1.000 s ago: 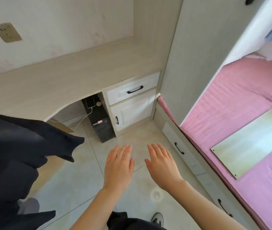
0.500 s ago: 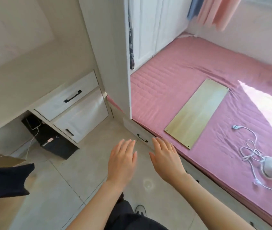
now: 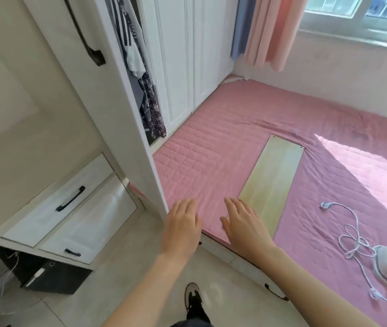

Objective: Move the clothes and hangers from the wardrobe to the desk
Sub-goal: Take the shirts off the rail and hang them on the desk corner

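Observation:
Clothes (image 3: 138, 64) hang inside the open white wardrobe (image 3: 178, 67) at the top centre: a striped white garment above a dark patterned one. Their hangers are hidden. The wardrobe's open door (image 3: 98, 95) stands edge-on, left of the clothes. My left hand (image 3: 182, 228) and my right hand (image 3: 244, 224) hover side by side, palms down, fingers spread, holding nothing, over the near corner of the bed, well below the clothes. A strip of the desk (image 3: 22, 147) shows at the left.
A pink mattress (image 3: 270, 128) fills the right, with a pale wooden board (image 3: 272, 182) and a white charger with cable (image 3: 362, 249) on it. White drawers (image 3: 69, 208) sit under the desk, a black box (image 3: 53, 277) below them. Pink and blue curtains (image 3: 265, 31) hang by the window.
The view has swung right and up from the desk to the wardrobe and bed. The hanging clothes have come into sight. The dark garment at the left has left the view. Both hands stay empty.

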Tool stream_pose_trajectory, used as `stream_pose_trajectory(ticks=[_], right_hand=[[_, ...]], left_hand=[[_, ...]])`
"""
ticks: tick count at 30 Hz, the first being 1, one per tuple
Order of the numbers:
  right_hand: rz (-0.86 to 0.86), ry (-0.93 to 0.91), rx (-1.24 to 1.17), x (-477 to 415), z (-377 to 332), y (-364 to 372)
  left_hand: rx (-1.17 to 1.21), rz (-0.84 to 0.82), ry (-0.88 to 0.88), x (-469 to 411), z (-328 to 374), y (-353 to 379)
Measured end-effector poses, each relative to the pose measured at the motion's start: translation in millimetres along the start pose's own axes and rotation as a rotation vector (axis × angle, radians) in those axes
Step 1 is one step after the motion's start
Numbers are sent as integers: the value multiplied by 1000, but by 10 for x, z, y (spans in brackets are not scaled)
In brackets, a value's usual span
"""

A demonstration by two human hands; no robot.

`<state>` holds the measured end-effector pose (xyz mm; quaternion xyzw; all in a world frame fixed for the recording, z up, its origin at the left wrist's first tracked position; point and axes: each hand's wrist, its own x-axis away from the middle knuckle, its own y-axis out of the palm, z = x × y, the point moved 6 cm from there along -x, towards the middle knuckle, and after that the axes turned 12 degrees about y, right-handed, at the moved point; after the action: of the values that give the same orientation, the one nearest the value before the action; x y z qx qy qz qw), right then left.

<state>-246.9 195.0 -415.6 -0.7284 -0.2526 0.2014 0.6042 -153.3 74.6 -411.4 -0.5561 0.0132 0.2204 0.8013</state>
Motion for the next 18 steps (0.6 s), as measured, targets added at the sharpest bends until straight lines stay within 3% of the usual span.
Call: stream_pose_trajectory(ticks=[8, 18], right_hand=[[30, -45, 1, -1064, -113, -292], [12, -186, -9, -2390, -363, -512]], left_hand=[[-50, 29, 56, -1148, -270, -148], [8, 228, -176, -2190, -766, -321]])
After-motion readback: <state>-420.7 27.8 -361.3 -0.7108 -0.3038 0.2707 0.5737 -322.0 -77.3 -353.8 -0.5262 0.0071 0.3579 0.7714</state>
